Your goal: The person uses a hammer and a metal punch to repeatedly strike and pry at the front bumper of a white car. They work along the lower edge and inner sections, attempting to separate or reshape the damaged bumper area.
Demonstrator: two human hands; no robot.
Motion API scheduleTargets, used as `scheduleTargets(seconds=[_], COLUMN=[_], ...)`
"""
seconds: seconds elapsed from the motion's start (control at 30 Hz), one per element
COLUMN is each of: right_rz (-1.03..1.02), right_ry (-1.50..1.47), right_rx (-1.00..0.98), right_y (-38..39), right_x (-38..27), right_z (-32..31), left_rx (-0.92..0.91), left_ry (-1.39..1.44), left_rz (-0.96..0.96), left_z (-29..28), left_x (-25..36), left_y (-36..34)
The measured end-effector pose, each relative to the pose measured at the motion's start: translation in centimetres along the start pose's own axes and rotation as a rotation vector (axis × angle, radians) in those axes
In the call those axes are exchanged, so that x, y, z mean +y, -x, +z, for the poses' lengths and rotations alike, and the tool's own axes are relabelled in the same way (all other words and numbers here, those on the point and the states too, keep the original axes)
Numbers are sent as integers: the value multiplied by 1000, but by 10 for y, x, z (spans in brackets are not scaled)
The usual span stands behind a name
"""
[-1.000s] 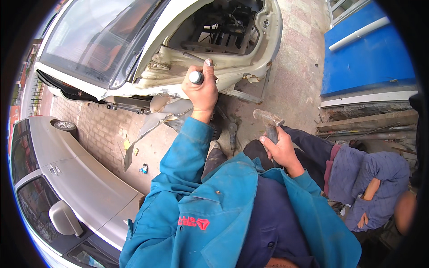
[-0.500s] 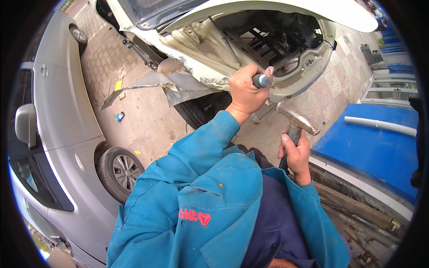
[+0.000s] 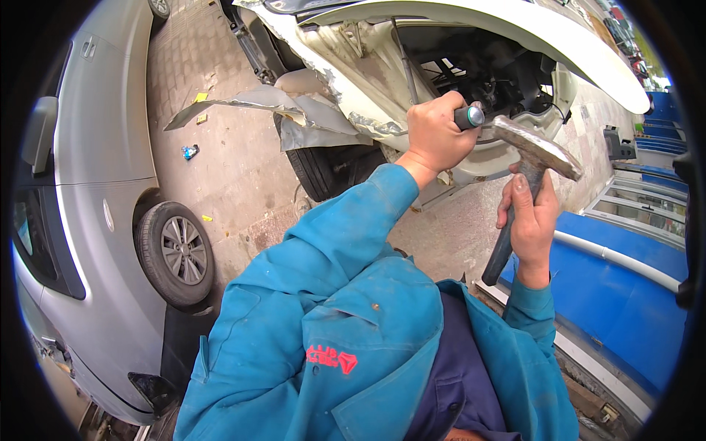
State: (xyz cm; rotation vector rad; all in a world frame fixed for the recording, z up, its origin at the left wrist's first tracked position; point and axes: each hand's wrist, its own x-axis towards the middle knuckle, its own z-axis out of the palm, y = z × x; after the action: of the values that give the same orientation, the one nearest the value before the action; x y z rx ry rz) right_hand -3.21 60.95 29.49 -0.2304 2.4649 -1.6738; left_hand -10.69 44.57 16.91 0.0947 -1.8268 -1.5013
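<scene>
left hand [image 3: 440, 136]: a dark-handled tool [image 3: 471, 117] is gripped, the fingers closed tightly around it; its rounded grey end, ringed in green, is turned up toward the camera, and its other end cannot be made out.
right hand [image 3: 535, 220]: a hammer [image 3: 539, 148] is held by its dark shaft, the fingers wrapped around and the thumb laid along it.
hammer head: it is held above the right hand, just beside the tool's grey end in this view; whether the two touch cannot be told.
cream car [image 3: 379, 81]: its dark front opening is seen behind the hands, overhung by a curved white panel [image 3: 544, 33].
torn grey sheet [image 3: 323, 117]: it is bent outward from the car's side, above a black tyre [image 3: 312, 173].
silver car [image 3: 103, 140]: it is parked at the left, on the paving [image 3: 235, 162].
blue panel [image 3: 603, 294]: it is crossed by a white pipe [image 3: 625, 261], at the right.
</scene>
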Motion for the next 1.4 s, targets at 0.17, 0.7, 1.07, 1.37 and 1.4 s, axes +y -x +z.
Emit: scheduleTargets(seconds=[0.17, 0.7, 1.07, 1.37, 1.4], right_rz=[-221, 6, -124, -26, -15], right_ry=[-76, 274, -46, -41, -42], right_rx=[95, -128, -16, -27, -22], right_y=[-2, -14, 10, 33, 34], right_x=[-4, -14, 5, 19, 20], right_z=[0, -1, -16, -15, -15], left_rx=[-20, 43, -237, -206, -210], left_ry=[-7, -33, -5, 89, 96], left_rz=[16, -115, 253, 323, 321], left_z=[3, 3, -17, -15, -15], left_x=[-3, -33, -5, 5, 5], left_y=[1, 30, 59, 47, 47])
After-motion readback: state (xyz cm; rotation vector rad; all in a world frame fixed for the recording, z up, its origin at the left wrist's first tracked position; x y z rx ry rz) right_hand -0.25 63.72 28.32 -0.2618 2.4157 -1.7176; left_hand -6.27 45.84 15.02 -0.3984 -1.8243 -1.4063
